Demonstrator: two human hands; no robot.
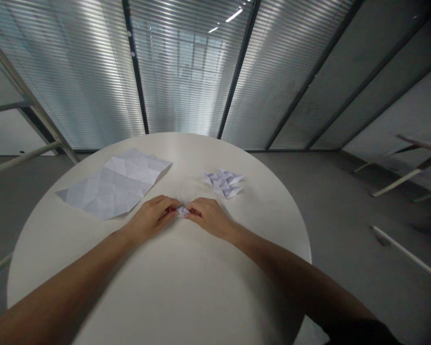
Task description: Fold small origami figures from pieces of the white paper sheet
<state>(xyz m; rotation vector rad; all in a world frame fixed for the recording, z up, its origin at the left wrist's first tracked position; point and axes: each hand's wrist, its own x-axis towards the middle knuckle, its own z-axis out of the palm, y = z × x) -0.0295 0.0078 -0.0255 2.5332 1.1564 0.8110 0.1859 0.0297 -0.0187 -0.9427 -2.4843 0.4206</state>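
Note:
My left hand point(153, 217) and my right hand point(207, 218) meet at the middle of a round white table point(172, 287). Between their fingertips lies a small folded piece of white paper point(182, 210), pinched from both sides and pressed against the tabletop. Most of the piece is hidden by my fingers. A large creased sheet of white paper point(117, 184) lies flat to the left, just beyond my left hand. A small pile of folded paper pieces point(224, 183) sits to the right, behind my right hand.
Glass walls with closed blinds point(187, 72) stand behind the table. The floor around is grey. Pale table or chair legs point(402, 179) show at the far right, and a pale frame point(21, 158) at the left.

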